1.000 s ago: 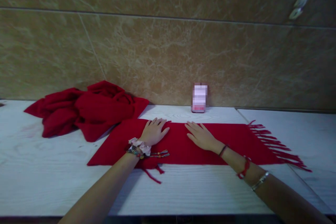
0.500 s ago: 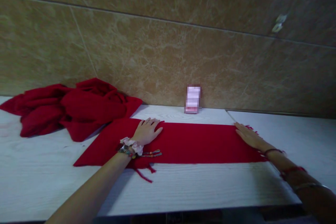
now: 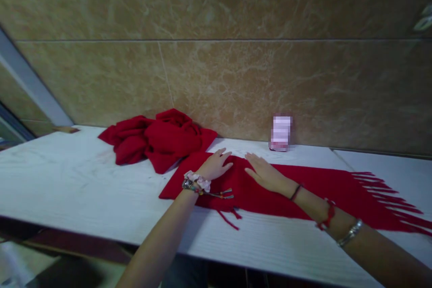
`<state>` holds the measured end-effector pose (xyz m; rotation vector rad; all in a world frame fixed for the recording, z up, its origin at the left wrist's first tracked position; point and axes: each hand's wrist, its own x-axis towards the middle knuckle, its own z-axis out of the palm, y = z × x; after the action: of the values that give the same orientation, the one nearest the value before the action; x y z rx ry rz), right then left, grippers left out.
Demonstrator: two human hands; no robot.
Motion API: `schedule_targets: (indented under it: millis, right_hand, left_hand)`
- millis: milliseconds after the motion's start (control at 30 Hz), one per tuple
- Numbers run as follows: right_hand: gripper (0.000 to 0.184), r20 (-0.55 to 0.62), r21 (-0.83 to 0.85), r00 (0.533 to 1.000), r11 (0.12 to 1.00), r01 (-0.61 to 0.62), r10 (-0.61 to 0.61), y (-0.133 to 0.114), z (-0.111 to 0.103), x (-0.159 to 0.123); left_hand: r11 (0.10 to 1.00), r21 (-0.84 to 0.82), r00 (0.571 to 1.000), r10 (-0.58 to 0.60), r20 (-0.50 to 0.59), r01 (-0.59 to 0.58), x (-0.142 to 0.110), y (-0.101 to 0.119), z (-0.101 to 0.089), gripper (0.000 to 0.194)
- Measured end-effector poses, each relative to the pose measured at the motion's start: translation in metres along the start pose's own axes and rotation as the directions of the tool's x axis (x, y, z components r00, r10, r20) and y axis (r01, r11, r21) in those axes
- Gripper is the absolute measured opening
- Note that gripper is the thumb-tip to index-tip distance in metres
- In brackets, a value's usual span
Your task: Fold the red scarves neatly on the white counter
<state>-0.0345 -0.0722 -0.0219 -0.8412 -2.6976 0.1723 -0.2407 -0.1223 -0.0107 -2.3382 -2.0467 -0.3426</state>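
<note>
A red fringed scarf [image 3: 313, 184] lies stretched along the white tabletop, its long fringe at the right end. A few red tassels hang out near its front edge below my left wrist. My left hand [image 3: 216, 165] is over the scarf's left part, fingers extended and slightly spread. Close beside it, my right hand [image 3: 265, 173] is over the middle of the scarf, fingers stretched out flat. Neither hand grips anything. At the scarf's left end, a bunched heap of red cloth [image 3: 168, 137] sits against the wall; whether it joins the scarf I cannot tell.
A small upright pinkish-white item, blurred out [image 3: 281, 133], leans at the foot of the brown marbled wall [image 3: 236, 85]. The white table [image 3: 84, 189] has its front edge near me. A pale frame [image 3: 33, 76] slants at the far left.
My right hand went out to the scarf's fringed end and is now back near my left hand. My left hand stayed on the scarf's left part. The view has swung left.
</note>
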Motion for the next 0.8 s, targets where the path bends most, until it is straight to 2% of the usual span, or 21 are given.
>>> schedule_targets:
  millis: [133, 267, 367, 467, 533, 667, 700, 800]
  right_hand:
    - [0.055, 0.078, -0.031, 0.997, 0.999, -0.019, 0.021, 0.001, 0.024, -0.008]
    - [0.055, 0.089, -0.035, 0.995, 0.999, -0.041, 0.044, 0.006, 0.027, -0.013]
    - [0.056, 0.088, -0.024, 0.995, 0.998, -0.053, 0.055, 0.004, 0.025, -0.011]
    - [0.055, 0.083, -0.021, 0.995, 0.999, -0.049, 0.051, 0.002, 0.026, -0.011]
    - [0.054, 0.072, -0.02, 0.996, 0.999, -0.044, 0.045, 0.002, 0.027, -0.011]
    - [0.052, 0.052, -0.011, 0.998, 0.999, -0.041, 0.042, 0.003, 0.028, -0.012]
    - [0.053, 0.055, -0.009, 0.998, 0.999, -0.044, 0.044, 0.003, 0.028, -0.012]
    - [0.053, 0.059, 0.002, 0.997, 0.999, -0.045, 0.045, 0.002, 0.028, -0.011]
  left_hand:
    - [0.981, 0.026, 0.981, -0.193, -0.003, 0.193, -0.011, -0.036, -0.02, 0.045]
    - [0.932, 0.048, 0.932, -0.361, 0.028, 0.36, -0.026, -0.058, -0.037, 0.043]
    - [0.879, 0.055, 0.876, -0.476, 0.076, 0.473, -0.048, -0.07, -0.045, 0.042]
    - [0.842, 0.012, 0.825, -0.531, 0.194, 0.539, -0.072, -0.08, -0.051, 0.036]
    - [0.819, -0.068, 0.808, -0.543, 0.229, 0.57, -0.083, -0.084, -0.056, 0.033]
    - [0.737, -0.33, 0.808, -0.548, 0.217, 0.589, -0.09, -0.079, -0.069, 0.036]
    - [0.722, -0.389, 0.819, -0.527, 0.226, 0.572, -0.088, -0.074, -0.073, 0.037]
    - [0.703, -0.547, 0.889, -0.398, 0.227, 0.455, -0.079, -0.048, -0.08, 0.039]
